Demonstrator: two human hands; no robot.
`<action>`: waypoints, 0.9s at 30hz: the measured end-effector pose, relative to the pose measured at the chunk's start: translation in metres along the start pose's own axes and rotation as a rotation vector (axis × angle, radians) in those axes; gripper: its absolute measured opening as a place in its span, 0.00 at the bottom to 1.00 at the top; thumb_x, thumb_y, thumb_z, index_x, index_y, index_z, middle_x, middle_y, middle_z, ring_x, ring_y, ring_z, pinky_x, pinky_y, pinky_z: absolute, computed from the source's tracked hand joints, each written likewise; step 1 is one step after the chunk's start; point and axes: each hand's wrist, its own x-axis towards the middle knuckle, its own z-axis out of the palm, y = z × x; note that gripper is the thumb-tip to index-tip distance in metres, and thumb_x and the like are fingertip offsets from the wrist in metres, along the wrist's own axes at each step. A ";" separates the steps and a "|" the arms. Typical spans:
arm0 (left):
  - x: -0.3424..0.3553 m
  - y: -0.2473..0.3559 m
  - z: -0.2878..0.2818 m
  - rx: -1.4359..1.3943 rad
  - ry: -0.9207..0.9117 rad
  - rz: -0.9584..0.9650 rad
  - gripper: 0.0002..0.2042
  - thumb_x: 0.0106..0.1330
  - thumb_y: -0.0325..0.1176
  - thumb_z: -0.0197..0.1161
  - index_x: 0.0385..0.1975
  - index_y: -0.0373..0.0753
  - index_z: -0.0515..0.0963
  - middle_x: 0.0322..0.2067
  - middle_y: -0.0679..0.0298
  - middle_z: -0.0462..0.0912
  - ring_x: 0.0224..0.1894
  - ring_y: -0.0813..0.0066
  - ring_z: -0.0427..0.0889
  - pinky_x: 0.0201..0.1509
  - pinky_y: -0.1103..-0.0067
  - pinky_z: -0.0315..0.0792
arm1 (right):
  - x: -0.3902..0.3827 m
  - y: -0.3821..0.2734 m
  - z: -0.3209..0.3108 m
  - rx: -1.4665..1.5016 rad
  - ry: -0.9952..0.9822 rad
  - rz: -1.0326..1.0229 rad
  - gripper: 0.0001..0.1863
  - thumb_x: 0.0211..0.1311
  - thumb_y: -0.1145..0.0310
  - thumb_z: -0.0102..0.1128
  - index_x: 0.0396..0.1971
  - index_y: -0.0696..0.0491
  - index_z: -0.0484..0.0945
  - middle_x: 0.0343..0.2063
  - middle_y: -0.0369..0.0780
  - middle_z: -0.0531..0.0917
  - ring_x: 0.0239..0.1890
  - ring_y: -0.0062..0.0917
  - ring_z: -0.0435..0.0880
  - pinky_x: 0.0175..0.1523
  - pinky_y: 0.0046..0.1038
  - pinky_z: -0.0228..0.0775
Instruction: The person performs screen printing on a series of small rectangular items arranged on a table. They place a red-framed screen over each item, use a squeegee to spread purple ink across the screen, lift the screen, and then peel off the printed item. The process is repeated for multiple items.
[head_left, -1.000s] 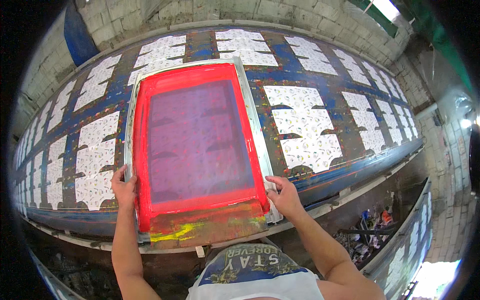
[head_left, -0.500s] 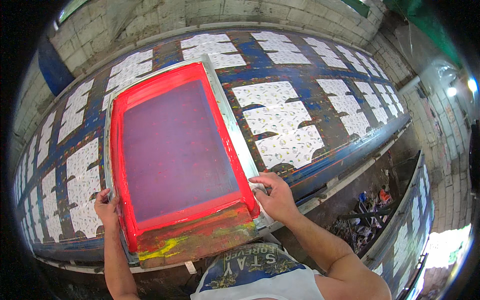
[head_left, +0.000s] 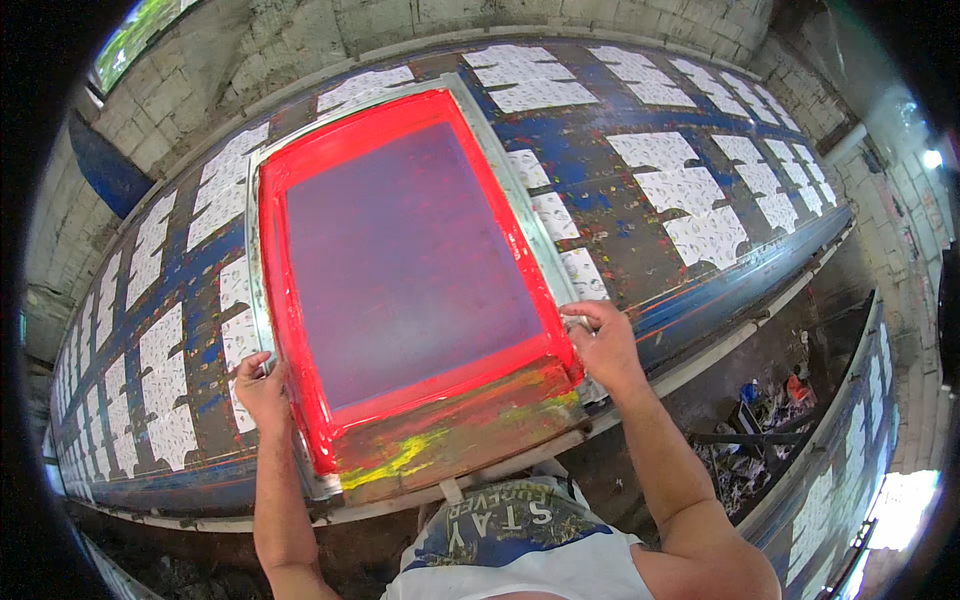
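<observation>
A large screen-printing frame (head_left: 509,183) with pale metal sides is gripped at its near corners. Its purple mesh (head_left: 415,270) is bordered by wet red ink (head_left: 285,330), and a brown strip smeared with yellow (head_left: 450,440) runs along the near end. My left hand (head_left: 262,392) pinches the left side, thumb and fingers closed round the edge. On the right side, my right hand (head_left: 606,345) is closed on the edge in the same way. White printed fabric pieces (head_left: 583,272) stick out from under both sides. Whether the frame touches the table cannot be made out.
A long, paint-stained dark table (head_left: 560,170) carries rows of white printed fabric pieces (head_left: 690,205). A pale rail (head_left: 690,375) follows its near edge. Litter (head_left: 770,410) lies on the floor at right, beside another fabric-covered table (head_left: 810,500). A block wall (head_left: 400,20) stands behind.
Both hands have carried the screen-printing frame to the right along the table. It now lies over fabric that was uncovered at its right, and the view has shifted slightly.
</observation>
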 end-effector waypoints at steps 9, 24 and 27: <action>-0.083 0.034 0.140 -0.062 0.058 0.018 0.14 0.60 0.12 0.75 0.42 0.35 0.83 0.34 0.68 0.84 0.31 0.84 0.82 0.33 0.83 0.74 | 0.046 0.115 -0.102 0.047 0.003 0.162 0.14 0.66 0.77 0.70 0.50 0.55 0.92 0.51 0.48 0.90 0.54 0.37 0.90 0.60 0.36 0.80; -0.107 0.036 0.189 0.040 0.119 0.154 0.12 0.56 0.17 0.77 0.37 0.37 0.84 0.36 0.65 0.89 0.36 0.81 0.85 0.41 0.80 0.78 | 0.066 0.162 -0.157 0.123 -0.070 0.053 0.20 0.63 0.82 0.64 0.54 0.60 0.90 0.53 0.45 0.91 0.54 0.29 0.89 0.62 0.30 0.79; -0.104 0.031 0.186 0.115 0.086 0.181 0.11 0.56 0.16 0.75 0.37 0.36 0.83 0.35 0.66 0.87 0.34 0.82 0.83 0.38 0.80 0.77 | 0.061 0.145 -0.159 -0.041 -0.125 0.088 0.23 0.65 0.80 0.68 0.61 0.57 0.87 0.62 0.49 0.86 0.65 0.38 0.85 0.71 0.37 0.73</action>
